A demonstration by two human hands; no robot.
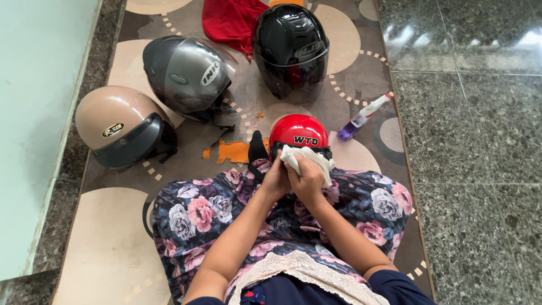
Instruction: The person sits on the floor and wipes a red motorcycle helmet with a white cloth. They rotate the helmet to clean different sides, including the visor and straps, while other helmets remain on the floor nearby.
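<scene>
I sit on the brown circle-patterned floor mat (113, 226), wiping the glossy red helmet (298, 131) resting on my floral lap, near the mat's right edge. My right hand (309, 178) presses the crumpled white cloth (307, 158) against its rear rim, fingers curled around it; my left hand (276, 179) braces the shell, closed. Next, I judge, turning the helmet to reach unwiped parts.

A tan helmet (116, 125) is lying at the left, a grey visored helmet (188, 73) beside it, a black helmet (291, 49) sitting at the top centre against a red cloth (230, 21). A spray bottle (364, 117) is lying right of centre on the patterned mat (107, 237).
</scene>
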